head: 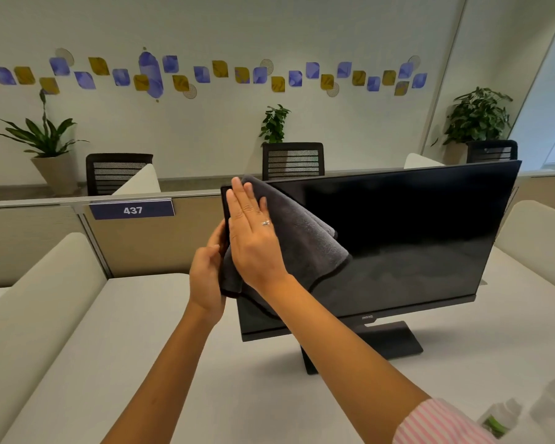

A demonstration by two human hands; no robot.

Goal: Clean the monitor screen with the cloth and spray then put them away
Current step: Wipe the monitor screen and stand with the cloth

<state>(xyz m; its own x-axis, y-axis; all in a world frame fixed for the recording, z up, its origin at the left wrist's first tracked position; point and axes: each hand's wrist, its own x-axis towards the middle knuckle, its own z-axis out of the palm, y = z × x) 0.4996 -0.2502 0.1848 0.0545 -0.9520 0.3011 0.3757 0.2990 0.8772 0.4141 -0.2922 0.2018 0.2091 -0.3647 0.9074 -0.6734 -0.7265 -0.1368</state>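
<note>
Right now my right hand [253, 238], fingers [242, 203] straight and flat, presses the gray microfiber cloth [305, 238] on the BenQ monitor [398, 238] screen's upper left; left hand [207, 277] grips its left edge. Spray bottle [500, 418] stands on the table [141, 347], lower right.

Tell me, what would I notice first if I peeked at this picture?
You'd first see the right hand pressing a grey cloth flat against the upper left part of the big black monitor on the white desk. The left hand grips the monitor's left edge. Behind, a blue sign reads 437.
</note>
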